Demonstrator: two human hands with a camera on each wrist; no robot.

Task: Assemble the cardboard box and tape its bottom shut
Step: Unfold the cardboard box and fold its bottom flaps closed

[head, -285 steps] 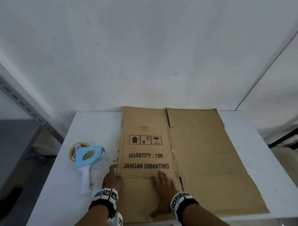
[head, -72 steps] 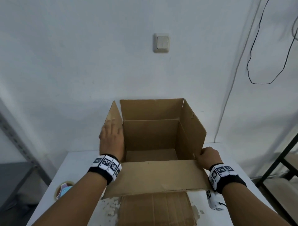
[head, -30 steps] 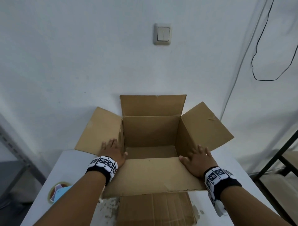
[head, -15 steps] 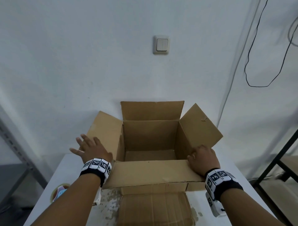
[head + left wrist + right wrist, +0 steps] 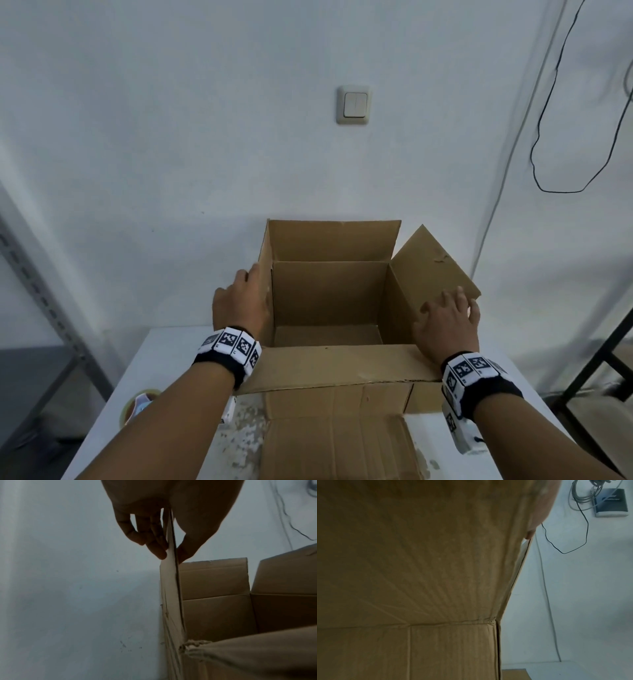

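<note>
Half a second ago the left flap (image 5: 264, 274) was spread outward; now the left hand (image 5: 239, 305) pinches it and stands it upright. The right hand (image 5: 445, 322), fingers spread, lies flat on the right flap (image 5: 430, 267), which still leans outward. The box (image 5: 330, 298) stands open on the table (image 5: 161, 373), untaped. No writing is readable.
</note>
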